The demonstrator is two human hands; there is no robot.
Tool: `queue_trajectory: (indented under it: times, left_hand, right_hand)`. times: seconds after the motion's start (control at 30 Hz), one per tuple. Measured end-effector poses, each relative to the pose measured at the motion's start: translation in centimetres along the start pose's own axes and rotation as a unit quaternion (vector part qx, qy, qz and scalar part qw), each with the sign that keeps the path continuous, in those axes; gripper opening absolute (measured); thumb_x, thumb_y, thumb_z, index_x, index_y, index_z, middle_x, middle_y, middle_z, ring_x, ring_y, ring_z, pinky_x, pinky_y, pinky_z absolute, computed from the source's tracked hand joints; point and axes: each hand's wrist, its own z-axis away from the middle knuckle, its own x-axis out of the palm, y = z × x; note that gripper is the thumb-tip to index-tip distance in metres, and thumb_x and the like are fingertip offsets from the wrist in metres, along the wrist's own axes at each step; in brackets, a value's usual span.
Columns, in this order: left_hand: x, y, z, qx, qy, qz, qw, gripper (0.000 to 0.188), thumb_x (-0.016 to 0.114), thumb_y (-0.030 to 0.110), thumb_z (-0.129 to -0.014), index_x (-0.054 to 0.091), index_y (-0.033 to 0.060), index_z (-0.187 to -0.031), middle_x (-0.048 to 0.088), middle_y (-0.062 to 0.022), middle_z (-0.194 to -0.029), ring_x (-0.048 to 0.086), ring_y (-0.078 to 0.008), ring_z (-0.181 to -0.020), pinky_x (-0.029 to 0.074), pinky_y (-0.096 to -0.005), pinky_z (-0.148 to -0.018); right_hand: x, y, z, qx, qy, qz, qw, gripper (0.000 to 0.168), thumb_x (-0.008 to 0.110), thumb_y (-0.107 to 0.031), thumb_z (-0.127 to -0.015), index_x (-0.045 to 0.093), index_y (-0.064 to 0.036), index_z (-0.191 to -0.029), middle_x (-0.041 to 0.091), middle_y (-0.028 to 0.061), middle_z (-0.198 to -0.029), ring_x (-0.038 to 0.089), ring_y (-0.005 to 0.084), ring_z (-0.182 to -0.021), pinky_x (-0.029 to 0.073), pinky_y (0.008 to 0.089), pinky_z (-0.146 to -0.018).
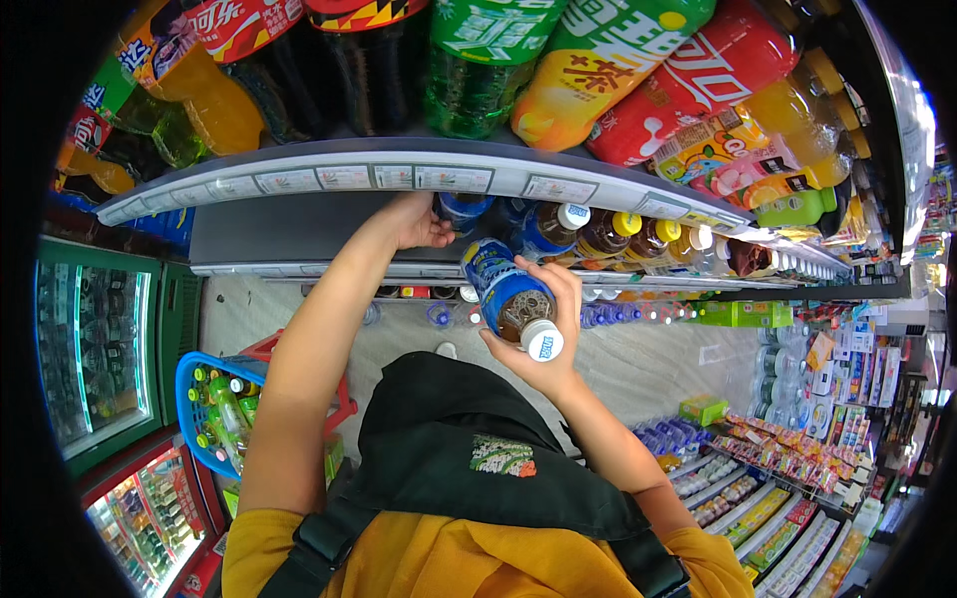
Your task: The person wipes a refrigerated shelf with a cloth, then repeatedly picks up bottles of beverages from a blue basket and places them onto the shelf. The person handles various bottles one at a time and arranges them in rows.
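Observation:
My right hand (549,321) grips a plastic drink bottle (502,288) with a blue label, brown liquid and a white cap, its cap end tilted towards me. My left hand (420,222) reaches onto the shelf under the upper price rail. Its fingers are partly curled beside another blue-labelled bottle (463,209), which is partly hidden by the rail; whether they touch it, I cannot tell. To the right on that shelf stands a row of bottles, among them one with a white cap (549,226) and one with a yellow cap (609,230).
Large soda bottles (486,67) fill the upper shelf behind its price rail (448,178). A blue basket (187,418) of bottles stands at the left, near glass-door fridges (112,351). Packaged goods (777,516) are racked at the lower right. Bottles stand on the floor beneath the shelves.

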Motion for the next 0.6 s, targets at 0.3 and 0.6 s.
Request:
queue_trajectory:
  times: [0.3,0.6]
  left_hand:
    - [1.3,-1.9,0.9,0.251,0.161,-0.342,0.891,0.027,0.056,0.017,-0.091,0.06,-0.0044,-0.107,0.065,-0.0157,-0.09,0.066,-0.0248,-0.076,0.056,-0.0341,-0.068]
    - [3.5,-1.6,-1.2,0.404,0.204,-0.436,0.778,0.054,0.074,0.031,-0.084,0.06,0.0004,-0.125,0.06,-0.0228,-0.132,0.053,-0.0362,-0.127,0.04,-0.042,-0.107]
  right_hand:
    - [0.4,0.2,0.1,0.022,0.003,-0.039,0.999,0.083,0.089,-0.013,-0.058,0.049,-0.003,-0.131,0.056,0.0168,-0.131,0.048,0.0338,-0.12,0.039,0.0441,-0.103]
    - [1.1,-0.1,-0.7,0.01,-0.02,-0.008,1.0,0.084,0.09,-0.012,-0.059,0.049,-0.004,-0.132,0.054,0.0187,-0.131,0.048,0.0349,-0.12,0.041,0.0435,-0.102]
